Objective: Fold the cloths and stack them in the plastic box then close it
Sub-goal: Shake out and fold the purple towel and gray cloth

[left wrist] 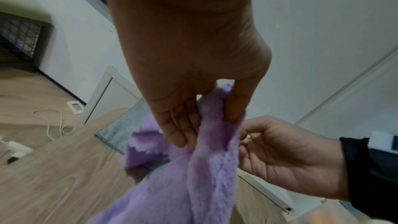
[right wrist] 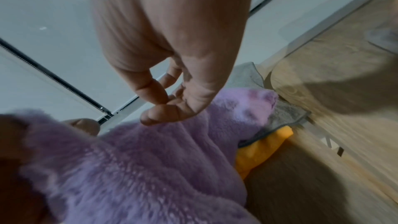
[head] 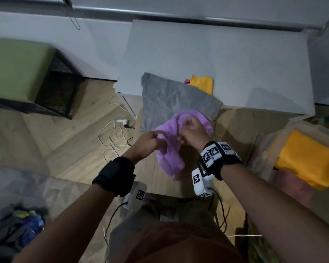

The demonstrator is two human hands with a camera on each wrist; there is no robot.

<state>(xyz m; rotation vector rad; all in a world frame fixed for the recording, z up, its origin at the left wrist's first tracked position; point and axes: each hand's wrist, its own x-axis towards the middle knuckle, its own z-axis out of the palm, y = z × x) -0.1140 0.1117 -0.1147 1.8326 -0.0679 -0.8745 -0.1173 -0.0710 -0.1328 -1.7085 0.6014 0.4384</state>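
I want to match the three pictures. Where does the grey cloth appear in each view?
Head: the grey cloth lies at centre, flat, half on the white board.
Left wrist: a small patch left of centre, behind the left hand.
Right wrist: right of centre, under the purple cloth's corner.
Shared landmark: the purple cloth held in front of it.

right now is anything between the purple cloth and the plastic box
Nothing visible. The left hand pinches the purple cloth in the air; the plastic box sits open to the right, a folded yellow cloth already inside.
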